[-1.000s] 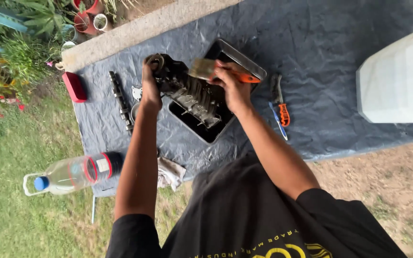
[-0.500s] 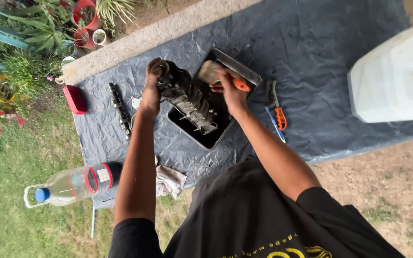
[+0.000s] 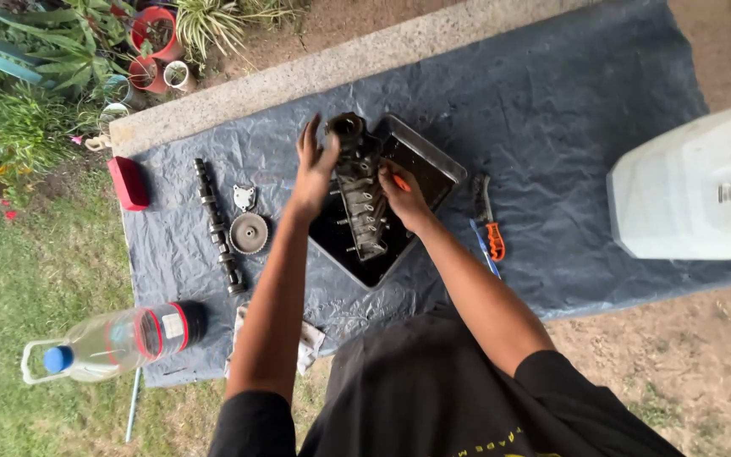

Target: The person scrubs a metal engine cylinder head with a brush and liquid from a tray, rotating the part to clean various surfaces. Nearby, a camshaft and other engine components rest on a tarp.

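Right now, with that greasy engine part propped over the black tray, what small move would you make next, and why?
Probably close the left hand back around the engine part. Its fingers are spread at the part's top end, while the right hand, gripping an orange-handled brush, presses against the part's side. The part stands tilted over the tray, so it looks likely to tip.

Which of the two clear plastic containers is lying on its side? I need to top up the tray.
The bottle with the blue cap at the tarp's near-left corner, lying partly on grass. The big whitish jug at far right is squarer, with a red cap.
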